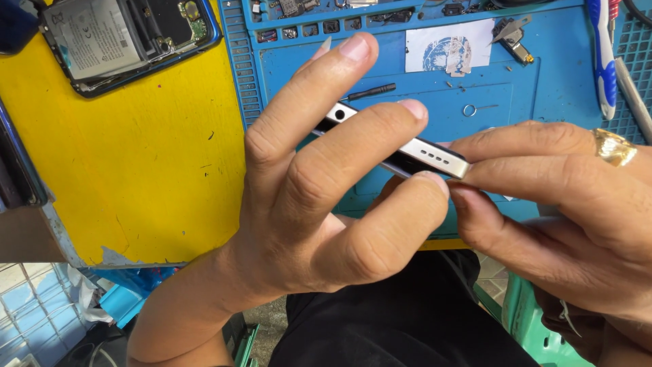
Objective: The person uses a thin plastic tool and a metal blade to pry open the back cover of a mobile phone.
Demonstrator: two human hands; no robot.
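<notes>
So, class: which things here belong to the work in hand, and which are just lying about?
In hand:
- silver-edged phone
- left hand
- right hand

Lying about:
- opened phone on the yellow table
- small screwdriver
- SIM pin
- blue mat
- blue-and-white tool

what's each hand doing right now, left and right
Left hand: closed on the silver phone, fingers wrapped over its edge.
Right hand: fingertips pinching the same phone's end.
</notes>
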